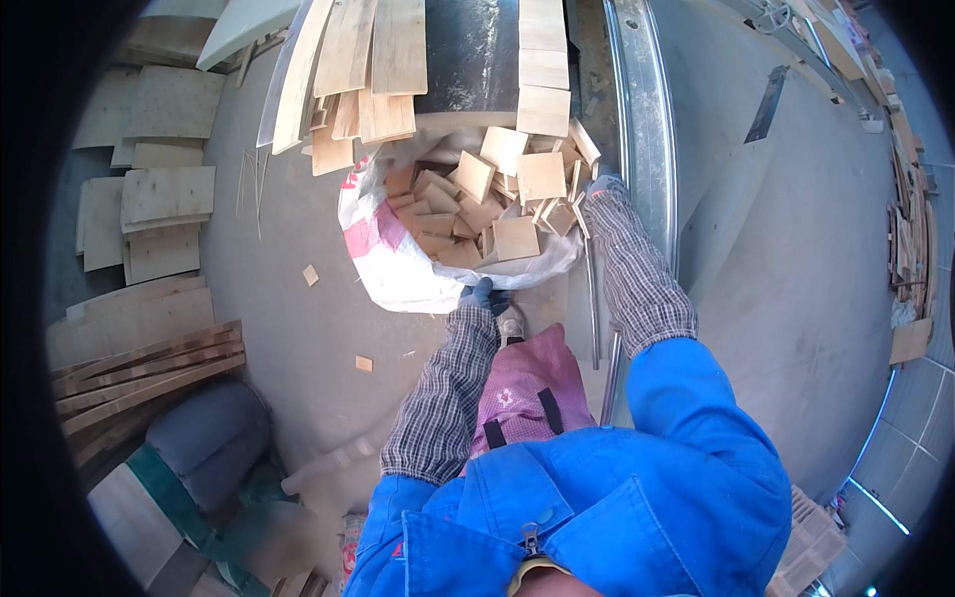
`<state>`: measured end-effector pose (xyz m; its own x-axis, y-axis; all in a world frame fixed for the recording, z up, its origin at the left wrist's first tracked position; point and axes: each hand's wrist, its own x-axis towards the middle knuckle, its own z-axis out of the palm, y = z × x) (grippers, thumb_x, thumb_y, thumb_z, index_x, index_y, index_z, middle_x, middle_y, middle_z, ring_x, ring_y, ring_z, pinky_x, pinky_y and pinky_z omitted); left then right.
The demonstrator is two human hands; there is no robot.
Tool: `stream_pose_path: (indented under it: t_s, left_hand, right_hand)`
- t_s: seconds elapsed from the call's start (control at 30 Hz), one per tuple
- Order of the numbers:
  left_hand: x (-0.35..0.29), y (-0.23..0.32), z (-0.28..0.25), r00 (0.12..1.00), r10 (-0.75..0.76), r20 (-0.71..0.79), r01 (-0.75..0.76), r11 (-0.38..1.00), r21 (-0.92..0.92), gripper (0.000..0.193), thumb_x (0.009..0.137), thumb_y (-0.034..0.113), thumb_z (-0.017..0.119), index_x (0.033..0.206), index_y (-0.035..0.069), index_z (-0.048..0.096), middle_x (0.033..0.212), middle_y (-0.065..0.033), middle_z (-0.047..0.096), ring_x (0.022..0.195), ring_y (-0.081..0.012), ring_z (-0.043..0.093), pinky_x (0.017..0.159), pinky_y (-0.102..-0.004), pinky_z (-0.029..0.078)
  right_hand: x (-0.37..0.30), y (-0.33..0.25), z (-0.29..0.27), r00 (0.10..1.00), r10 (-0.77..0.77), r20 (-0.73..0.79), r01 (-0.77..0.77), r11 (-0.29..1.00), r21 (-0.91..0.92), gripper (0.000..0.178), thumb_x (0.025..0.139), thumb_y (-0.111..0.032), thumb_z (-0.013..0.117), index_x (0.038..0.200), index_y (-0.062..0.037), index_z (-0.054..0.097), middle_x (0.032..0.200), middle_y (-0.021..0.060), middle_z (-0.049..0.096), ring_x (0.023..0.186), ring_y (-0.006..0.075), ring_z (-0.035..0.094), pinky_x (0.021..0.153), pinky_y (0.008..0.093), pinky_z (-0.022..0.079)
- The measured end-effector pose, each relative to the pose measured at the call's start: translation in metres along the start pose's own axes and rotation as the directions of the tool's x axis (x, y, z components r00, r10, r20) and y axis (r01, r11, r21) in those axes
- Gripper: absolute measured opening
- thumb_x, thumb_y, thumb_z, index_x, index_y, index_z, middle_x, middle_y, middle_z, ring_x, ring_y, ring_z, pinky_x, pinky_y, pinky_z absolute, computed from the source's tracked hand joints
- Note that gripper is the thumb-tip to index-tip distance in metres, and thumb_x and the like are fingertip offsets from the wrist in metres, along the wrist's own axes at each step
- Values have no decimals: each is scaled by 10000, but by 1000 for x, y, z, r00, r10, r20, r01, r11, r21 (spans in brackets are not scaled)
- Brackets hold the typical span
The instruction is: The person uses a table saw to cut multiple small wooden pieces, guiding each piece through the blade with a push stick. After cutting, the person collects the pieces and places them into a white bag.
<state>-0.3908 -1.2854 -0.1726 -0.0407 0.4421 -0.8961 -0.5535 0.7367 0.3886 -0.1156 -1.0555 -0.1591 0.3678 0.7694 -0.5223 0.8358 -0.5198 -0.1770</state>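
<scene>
A white woven sack with pink-red print lies open in front of me, full of small square wooden pieces. At its near rim, my left hand in a dark blue glove is closed on the sack's edge. My right hand, gloved too, is at the sack's right side, beside several wooden squares and the metal rail. Its fingers are mostly hidden, so what it holds, if anything, does not show. Checked sleeve covers reach over both forearms.
Long wooden boards overhang the sack from a dark work surface; a row of squares lies along its right. A metal rail runs to the right. Stacked planks stand left. Loose wood bits lie on the floor.
</scene>
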Motion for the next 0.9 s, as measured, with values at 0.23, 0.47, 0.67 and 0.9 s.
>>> stream_pose_path:
  t_s: [0.23, 0.47, 0.67, 0.9]
  left_hand:
    - [-35, -18, -15, 1000, 10, 10, -11, 999, 40, 408, 888, 177, 601, 1248, -6, 539, 973, -168, 710, 721, -261, 718, 592, -352, 604]
    - [-39, -13, -11, 997, 77, 1, -77, 995, 68, 382, 907, 206, 620, 1216, -3, 537, 952, -158, 707, 752, -261, 710, 651, -381, 619]
    - [-44, -7, -3, 995, 99, 14, -99, 995, 24, 335, 938, 206, 595, 1201, 10, 529, 945, -172, 709, 759, -274, 719, 669, -405, 630]
    - [-42, -6, 4, 994, 108, -28, -107, 994, 17, 315, 947, 221, 585, 1191, 32, 520, 939, -171, 711, 735, -262, 717, 664, -386, 623]
  right_hand:
    - [-20, -50, -18, 986, -144, -81, 141, 989, -50, 580, 861, -335, 680, 1367, -81, 550, 1271, 228, 634, 1148, 371, 638, 1003, 457, 513]
    - [-18, -74, -25, 963, -252, -96, 247, 967, -58, 583, 861, -350, 676, 1359, -70, 555, 1269, 225, 636, 1141, 366, 642, 1003, 455, 512]
    - [-45, -58, -15, 944, -310, -113, 310, 951, -20, 587, 862, -363, 672, 1352, -60, 559, 1267, 223, 639, 1135, 362, 645, 1003, 453, 511]
    - [-96, -117, 1, 943, -331, -25, 332, 941, 71, 571, 841, -445, 653, 1247, -45, 622, 1247, 214, 653, 1140, 342, 644, 995, 430, 508]
